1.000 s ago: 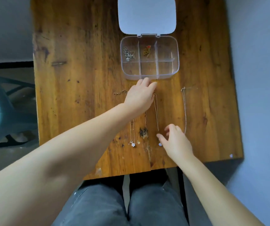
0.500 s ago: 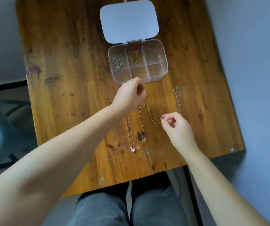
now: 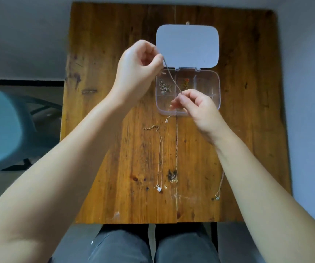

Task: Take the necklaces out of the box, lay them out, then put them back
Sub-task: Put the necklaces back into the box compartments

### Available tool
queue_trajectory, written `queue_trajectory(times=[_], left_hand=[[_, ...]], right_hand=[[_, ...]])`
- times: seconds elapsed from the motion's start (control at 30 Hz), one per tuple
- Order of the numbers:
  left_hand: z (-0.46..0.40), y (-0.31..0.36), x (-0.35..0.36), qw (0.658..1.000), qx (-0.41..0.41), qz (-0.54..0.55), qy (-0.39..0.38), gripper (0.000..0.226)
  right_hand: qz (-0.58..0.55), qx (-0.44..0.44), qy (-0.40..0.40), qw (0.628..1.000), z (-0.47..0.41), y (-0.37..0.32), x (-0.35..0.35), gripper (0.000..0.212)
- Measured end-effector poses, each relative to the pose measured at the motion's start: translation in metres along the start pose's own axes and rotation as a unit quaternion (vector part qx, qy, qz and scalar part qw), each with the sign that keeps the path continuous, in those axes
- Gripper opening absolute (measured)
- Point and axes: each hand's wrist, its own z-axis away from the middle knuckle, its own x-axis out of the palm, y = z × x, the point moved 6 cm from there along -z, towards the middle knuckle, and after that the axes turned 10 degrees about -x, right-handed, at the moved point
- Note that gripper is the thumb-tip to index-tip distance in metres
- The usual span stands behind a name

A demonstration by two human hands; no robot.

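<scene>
Mid-task, likely the put-back phase, though that is a judgement. Left hand [image 3: 137, 71] and right hand [image 3: 196, 105] each pinch one thin chain necklace [image 3: 171, 78], stretched taut between them above the clear box [image 3: 216, 92], its pendant end dangling at 6 o'clock of the box. Lid [image 3: 188, 46] is flipped open at 12 o'clock. Two far compartments hold jewellery. A flower-pendant necklace [image 3: 159, 188] and another necklace [image 3: 218, 196] still lie on the table [image 3: 105, 168], toward 6 o'clock. No readable brands or writing.

No readable text or labels anywhere.
</scene>
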Motion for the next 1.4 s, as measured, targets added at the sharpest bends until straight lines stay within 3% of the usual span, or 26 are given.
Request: queue_trajectory(times=[0.07,0.17,0.23,0.4,0.5,0.6,0.77,0.9,1.0,1.1,1.17,1.23,1.3,1.4], left_hand=[[-0.008,-0.016,-0.010,0.999,-0.029,0.010,0.043,0.009],[-0.009,-0.047,-0.013,0.992,-0.092,0.044,0.070,0.007],[-0.005,-0.067,-0.006,0.986,-0.137,0.069,0.070,0.008],[0.010,-0.083,0.044,0.985,-0.166,0.006,-0.052,0.011],[0.012,-0.081,0.060,0.983,-0.149,-0.072,-0.081,0.007],[0.010,-0.078,0.062,0.980,-0.138,-0.109,-0.092,0.009],[0.013,-0.070,0.058,0.980,-0.103,-0.143,-0.094,0.015],[0.034,-0.043,0.088,0.979,-0.009,-0.145,-0.140,0.011],[0.066,-0.026,0.148,0.946,0.090,-0.174,-0.258,0.013],[0.096,-0.030,0.213,0.882,0.171,-0.292,-0.329,0.026],[0.104,-0.041,0.242,0.825,0.219,-0.412,-0.319,0.042],[0.104,-0.049,0.257,0.789,0.248,-0.476,-0.299,0.057],[0.101,-0.050,0.262,0.777,0.269,-0.493,-0.284,0.055],[0.096,-0.046,0.265,0.769,0.290,-0.494,-0.283,0.042]], right_hand=[[-0.087,0.045,0.052,0.994,0.001,0.010,-0.012,0.019],[-0.296,0.097,0.134,0.941,-0.001,0.018,-0.025,0.015],[-0.334,0.101,0.167,0.922,-0.006,0.021,-0.030,0.013],[-0.134,0.126,0.087,0.979,-0.031,0.030,-0.007,0.019],[-0.027,0.177,0.027,0.983,-0.042,0.041,0.008,0.021],[-0.010,0.203,0.010,0.979,-0.048,0.044,0.011,0.019],[-0.016,0.182,0.067,0.981,-0.024,0.040,-0.030,0.025],[0.094,0.197,0.126,0.968,0.049,0.067,-0.090,0.024],[0.173,0.266,0.149,0.936,0.123,0.108,-0.116,0.022],[0.226,0.317,0.100,0.916,0.185,0.141,-0.103,0.013],[0.260,0.329,0.090,0.903,0.210,0.150,-0.083,0.023],[0.305,0.329,0.102,0.888,0.225,0.151,-0.062,0.035],[0.346,0.317,0.106,0.877,0.232,0.149,-0.044,0.037],[0.359,0.283,0.128,0.880,0.233,0.146,-0.034,0.024]])
